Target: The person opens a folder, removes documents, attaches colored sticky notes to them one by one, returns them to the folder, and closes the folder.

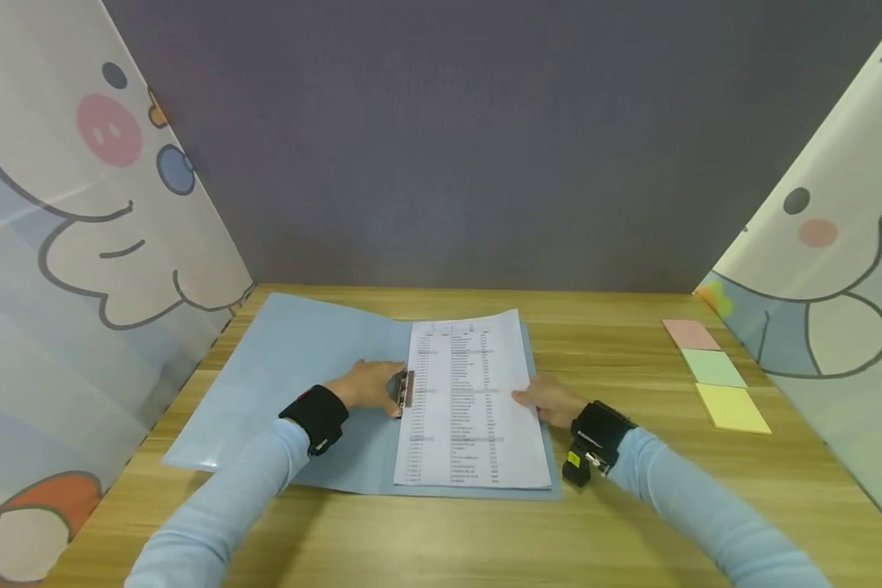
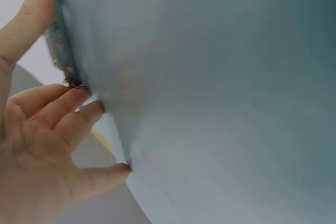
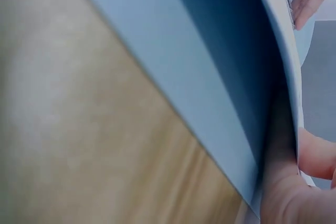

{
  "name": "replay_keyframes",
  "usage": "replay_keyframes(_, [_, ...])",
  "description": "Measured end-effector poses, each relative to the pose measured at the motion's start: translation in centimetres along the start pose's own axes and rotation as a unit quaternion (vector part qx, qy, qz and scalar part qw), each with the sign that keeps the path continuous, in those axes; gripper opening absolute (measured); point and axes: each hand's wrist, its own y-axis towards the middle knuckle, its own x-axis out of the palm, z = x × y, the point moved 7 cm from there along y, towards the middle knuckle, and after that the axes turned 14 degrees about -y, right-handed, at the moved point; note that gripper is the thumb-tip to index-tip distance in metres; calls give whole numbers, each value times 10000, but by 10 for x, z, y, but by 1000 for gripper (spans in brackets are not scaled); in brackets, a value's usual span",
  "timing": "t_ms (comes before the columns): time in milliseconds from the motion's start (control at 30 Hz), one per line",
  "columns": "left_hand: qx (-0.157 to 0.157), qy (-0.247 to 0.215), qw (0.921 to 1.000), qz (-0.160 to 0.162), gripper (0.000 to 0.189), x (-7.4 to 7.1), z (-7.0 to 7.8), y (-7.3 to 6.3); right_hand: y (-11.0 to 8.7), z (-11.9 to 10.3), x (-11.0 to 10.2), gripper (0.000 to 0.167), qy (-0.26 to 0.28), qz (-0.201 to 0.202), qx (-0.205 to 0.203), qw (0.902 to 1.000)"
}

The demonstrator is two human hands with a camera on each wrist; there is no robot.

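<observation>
Blue folder (image 1: 331, 335) is lying open flat on the wood-grain table (image 1: 426, 539), roughly mid-table, w/ a paper stack (image 1: 478, 408) on its right half. Top sheet's all small printed rows w/ a few grey bands, too tiny to read tbh.

L hand (image 1: 367, 384) is at the metal clip (image 1: 409, 389) on the stack's left edge, thumb at the near end & fingers at the far end, so it's gripping the clip. R hand (image 1: 554, 400) pinches the stack's right edge, thumb on top & fingers tucked under; R wrist cam shows the sheets lifted off the folder there, w/ a dark gap underneath.

Both arms have light blue sleeves (image 1: 706, 506) & black wrist straps (image 1: 316, 419). Over on the far right, well apart from the folder, there's a row of paper squares: pink (image 1: 692, 335), green (image 1: 714, 368), then yellow (image 1: 733, 408) nearest. Grey panel (image 1: 485, 147) behind, cartoon-print walls (image 1: 103, 269) either side btw.
</observation>
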Motion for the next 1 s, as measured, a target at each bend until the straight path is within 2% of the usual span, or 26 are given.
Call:
replay_keyframes(200, [129, -176, 9997, 77, 94, -1, 1, -2, -4, -1, 2, 31, -35, 157, -25, 9999])
replay_keyframes(333, [182, -311, 9993, 125, 93, -2, 2, -2, -6, -3, 2, 34, -94, 58, -171, 9998])
replay_keyframes(467, [272, -604, 9978, -37, 89, 0, 0, -2, -7, -3, 1, 36, -91, -24, -223, 9997])
replay_keyframes(567, [321, -1075, 9932, -304, 80, 2, -4, -3, -8, -2, 1, 37, -55, -167, -313, 9994])
replay_keyframes(667, [349, -1591, 9848, -600, 68, 3, -7, -4, -9, 0, 1, 37, -45, -232, -354, 9991])
replay_keyframes(733, [482, -1777, 9798, -782, 56, 1, -7, -5, -10, 1, 2, 37, -54, -232, -344, 9991])
replay_keyframes(900, [873, -1908, 9735, -907, 21, -15, -5, -11, -10, 0, 3, 37, -105, -238, -361, 9990])
replay_keyframes(1000, [1102, -1897, 9713, -922, 12, -24, -1, -14, -9, 0, 3, 38, -146, -195, -315, 9992])
